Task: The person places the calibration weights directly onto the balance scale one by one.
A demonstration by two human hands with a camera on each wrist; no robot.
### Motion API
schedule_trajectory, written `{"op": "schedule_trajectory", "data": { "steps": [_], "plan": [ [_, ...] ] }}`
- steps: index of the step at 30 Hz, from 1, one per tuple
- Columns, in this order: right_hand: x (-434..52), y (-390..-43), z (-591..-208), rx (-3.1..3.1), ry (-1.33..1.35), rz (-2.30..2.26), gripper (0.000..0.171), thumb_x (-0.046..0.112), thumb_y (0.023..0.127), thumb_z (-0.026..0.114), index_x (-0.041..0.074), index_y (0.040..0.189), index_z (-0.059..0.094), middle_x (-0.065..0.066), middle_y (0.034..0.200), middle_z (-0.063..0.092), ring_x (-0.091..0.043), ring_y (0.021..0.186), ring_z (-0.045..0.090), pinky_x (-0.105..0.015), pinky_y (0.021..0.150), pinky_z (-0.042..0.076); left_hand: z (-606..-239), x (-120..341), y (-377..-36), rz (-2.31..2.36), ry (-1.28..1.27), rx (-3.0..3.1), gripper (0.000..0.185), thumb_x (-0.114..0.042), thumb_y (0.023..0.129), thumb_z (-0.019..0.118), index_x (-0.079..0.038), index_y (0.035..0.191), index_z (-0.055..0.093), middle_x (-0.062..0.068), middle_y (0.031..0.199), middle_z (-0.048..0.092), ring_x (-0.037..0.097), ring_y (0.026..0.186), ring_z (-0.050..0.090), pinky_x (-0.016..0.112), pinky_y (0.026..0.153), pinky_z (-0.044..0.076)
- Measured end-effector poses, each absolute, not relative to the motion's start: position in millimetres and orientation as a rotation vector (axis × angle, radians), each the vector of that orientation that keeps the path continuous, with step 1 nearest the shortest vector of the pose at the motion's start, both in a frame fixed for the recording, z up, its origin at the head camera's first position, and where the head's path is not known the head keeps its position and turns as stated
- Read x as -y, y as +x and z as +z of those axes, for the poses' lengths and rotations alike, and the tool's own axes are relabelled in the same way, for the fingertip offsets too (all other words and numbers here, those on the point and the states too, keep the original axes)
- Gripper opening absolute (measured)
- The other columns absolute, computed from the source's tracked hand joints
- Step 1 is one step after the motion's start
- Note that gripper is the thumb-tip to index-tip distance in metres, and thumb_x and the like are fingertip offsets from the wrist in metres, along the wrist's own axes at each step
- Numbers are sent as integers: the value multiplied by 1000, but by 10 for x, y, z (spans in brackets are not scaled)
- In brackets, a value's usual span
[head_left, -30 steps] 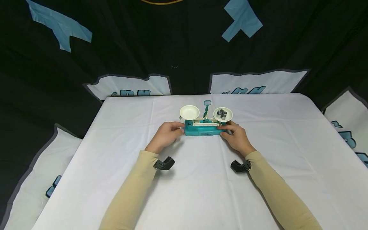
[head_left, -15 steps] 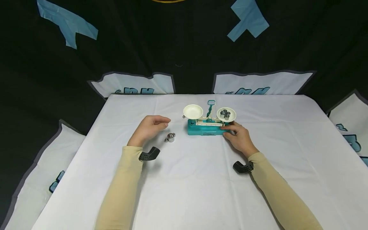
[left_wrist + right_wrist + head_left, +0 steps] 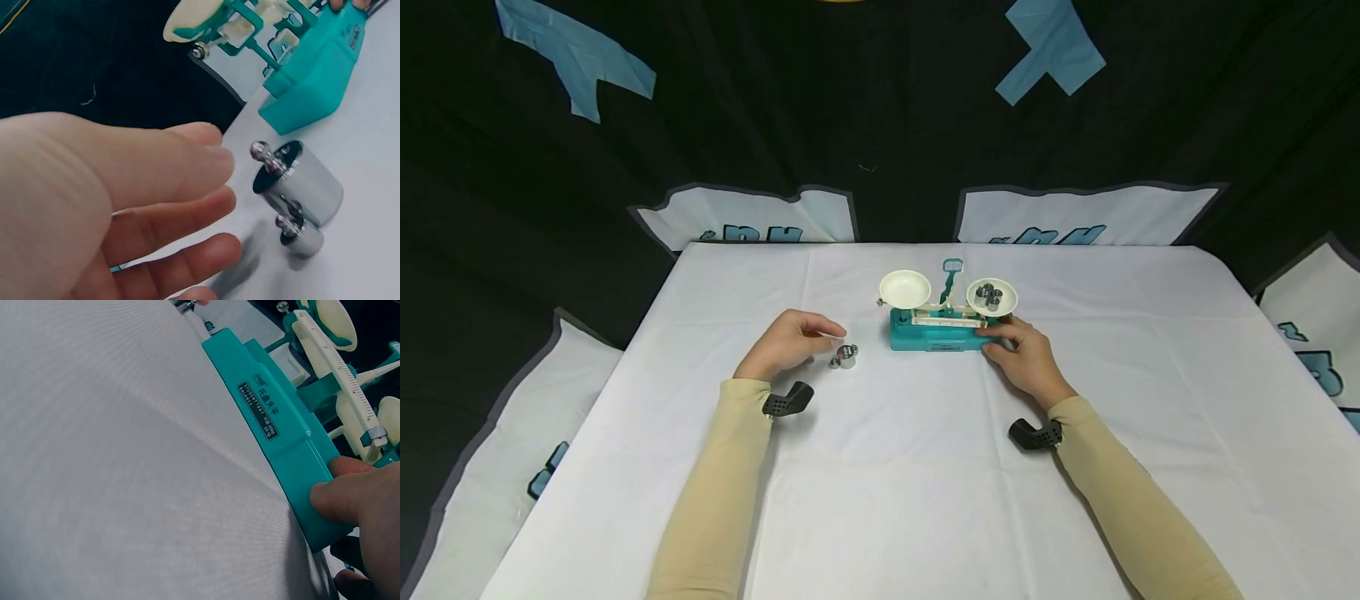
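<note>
A teal tray balance (image 3: 934,337) stands on the white table. Its left pan (image 3: 905,289) is bare; in its right pan (image 3: 1007,297) sit several metal weights (image 3: 988,295). My right hand (image 3: 1024,357) grips the right end of the base, the thumb (image 3: 337,499) on its front face. My left hand (image 3: 790,343) is just left of a small group of weights on the table, its fingers loosely bent and holding nothing. In the left wrist view, a large knobbed weight (image 3: 306,187) stands beside a smaller one (image 3: 304,240), apart from the fingertips (image 3: 219,165).
The white tablecloth (image 3: 887,500) spreads in front of the balance and to both sides. A black curtain (image 3: 895,125) with blue tape patches hangs behind the table's far edge. Black wrist cameras (image 3: 788,400) are strapped to both forearms.
My left hand let go of the balance's left end, moved left, then came down beside the table weights, which it had hidden. My right hand keeps its hold on the base.
</note>
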State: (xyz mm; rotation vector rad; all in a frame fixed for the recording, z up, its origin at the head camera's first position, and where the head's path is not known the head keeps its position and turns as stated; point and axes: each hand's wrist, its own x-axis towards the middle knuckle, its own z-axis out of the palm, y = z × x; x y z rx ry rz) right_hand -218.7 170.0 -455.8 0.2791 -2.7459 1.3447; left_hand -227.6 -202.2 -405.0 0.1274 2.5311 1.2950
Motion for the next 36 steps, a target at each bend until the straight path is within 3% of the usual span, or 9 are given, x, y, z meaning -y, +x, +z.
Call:
{"op": "schedule_trajectory", "data": {
  "steps": [9,24,36],
  "plan": [
    [-1698,-2185,-4546,2739,292,1354,26,5,94,68,2,119,74,-27,158,41,-47,150,34,-60,122,30,-4134,2017,-2288,1286,219,-2499,22,-14,88,74,-11,109,80,-1,98,77,16,85,52,28,71,42],
    [-1692,-2187,-4543,2735,291,1356,26,5,94,68,2,119,74,-27,158,42,-47,150,34,-60,123,29,-4188,2005,-2297,1271,218,-2492,21,-14,88,72,-12,108,81,-1,102,79,11,84,62,27,76,47],
    [-1700,-2178,-4545,2729,304,1352,26,5,94,68,2,119,74,-28,157,42,-47,150,34,-60,122,30,-4188,1993,-2299,1266,216,-2480,21,-14,88,72,-11,107,80,-2,95,78,11,82,63,26,75,48]
  ]
}}
